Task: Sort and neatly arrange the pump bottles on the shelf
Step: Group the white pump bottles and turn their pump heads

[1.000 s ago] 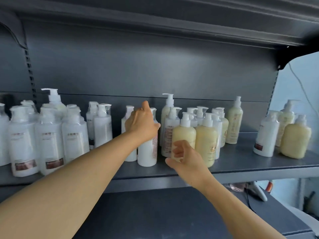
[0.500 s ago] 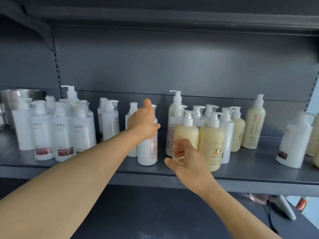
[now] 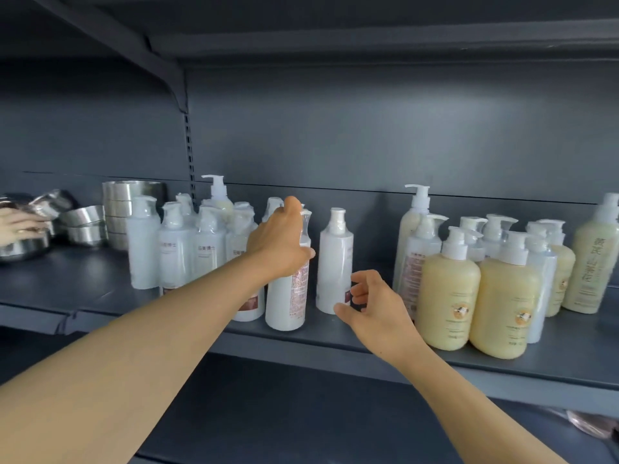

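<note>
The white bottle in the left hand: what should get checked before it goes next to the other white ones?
1. Left hand grips the white bottle: ok.
2. Bottle upright: ok.
3. Bottle base on the shelf or lifted: cannot tell.
4. Right hand holds nothing, free to help: ok.
5. Second white bottle stands apart from the white group: not ok.
6. Yellow bottles grouped at right: ok.

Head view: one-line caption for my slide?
Left hand grips a white bottle on the shelf; right hand reaches nearby.
</note>
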The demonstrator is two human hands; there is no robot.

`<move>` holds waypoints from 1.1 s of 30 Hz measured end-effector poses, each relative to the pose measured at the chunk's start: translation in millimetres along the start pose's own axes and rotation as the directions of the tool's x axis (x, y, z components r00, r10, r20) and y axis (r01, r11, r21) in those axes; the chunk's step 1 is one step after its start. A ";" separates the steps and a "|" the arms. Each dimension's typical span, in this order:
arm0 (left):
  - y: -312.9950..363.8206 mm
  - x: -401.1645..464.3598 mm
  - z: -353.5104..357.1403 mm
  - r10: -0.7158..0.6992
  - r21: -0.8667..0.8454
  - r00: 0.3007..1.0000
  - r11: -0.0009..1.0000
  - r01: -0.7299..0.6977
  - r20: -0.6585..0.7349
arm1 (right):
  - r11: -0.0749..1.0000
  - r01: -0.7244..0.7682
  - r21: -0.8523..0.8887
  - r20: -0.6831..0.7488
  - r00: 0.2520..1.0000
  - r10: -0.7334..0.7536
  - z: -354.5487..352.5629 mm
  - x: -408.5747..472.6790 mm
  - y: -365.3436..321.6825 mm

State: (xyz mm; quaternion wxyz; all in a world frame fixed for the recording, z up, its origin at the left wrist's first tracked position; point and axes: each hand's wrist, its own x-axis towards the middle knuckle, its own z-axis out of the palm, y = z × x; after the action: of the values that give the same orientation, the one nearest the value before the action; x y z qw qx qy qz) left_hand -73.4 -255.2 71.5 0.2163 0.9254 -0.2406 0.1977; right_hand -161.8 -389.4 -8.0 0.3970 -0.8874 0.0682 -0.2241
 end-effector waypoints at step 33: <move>-34.7 31.5 -30.5 0.422 0.440 0.899 0.834 -0.333 -0.118 | 0.988 -0.103 0.113 0.118 0.989 0.090 78.1 37.8 -27.4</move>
State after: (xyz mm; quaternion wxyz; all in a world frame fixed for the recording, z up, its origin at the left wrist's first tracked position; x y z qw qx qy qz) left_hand -37.6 -224.1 101.0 -0.0015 0.8574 -0.3483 0.3789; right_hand -94.4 -329.6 -20.6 0.4628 -0.8690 0.0751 -0.1580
